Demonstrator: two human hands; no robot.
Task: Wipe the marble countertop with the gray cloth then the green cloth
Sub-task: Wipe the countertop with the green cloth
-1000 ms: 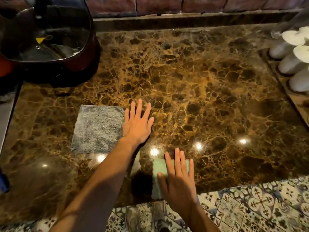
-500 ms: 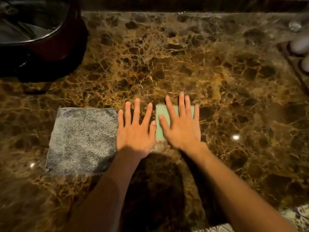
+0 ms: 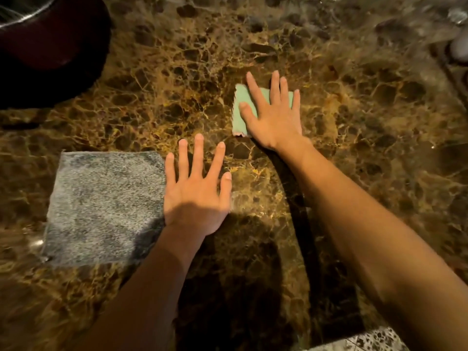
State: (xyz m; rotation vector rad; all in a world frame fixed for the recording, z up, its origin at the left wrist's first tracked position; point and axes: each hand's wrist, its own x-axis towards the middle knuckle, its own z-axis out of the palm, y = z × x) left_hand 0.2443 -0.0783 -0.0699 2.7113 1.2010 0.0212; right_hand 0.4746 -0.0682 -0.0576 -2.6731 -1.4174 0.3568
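A small folded green cloth point(image 3: 242, 107) lies on the brown marble countertop point(image 3: 354, 138) near the middle. My right hand point(image 3: 274, 115) presses flat on it with fingers spread, covering most of it. The gray cloth point(image 3: 101, 206) lies spread flat at the left. My left hand point(image 3: 196, 193) rests palm down on the bare marble with fingers apart, its little-finger side touching the gray cloth's right edge.
A dark red round pot point(image 3: 48, 46) stands at the far left corner. White objects point(image 3: 459, 49) show at the right edge. Patterned tile floor point(image 3: 374, 338) is visible past the counter's near edge at the bottom right.
My right hand has slid the green cloth away from the near edge, toward the far middle of the counter. My left hand has stayed beside the gray cloth. The camera has leaned in closer.
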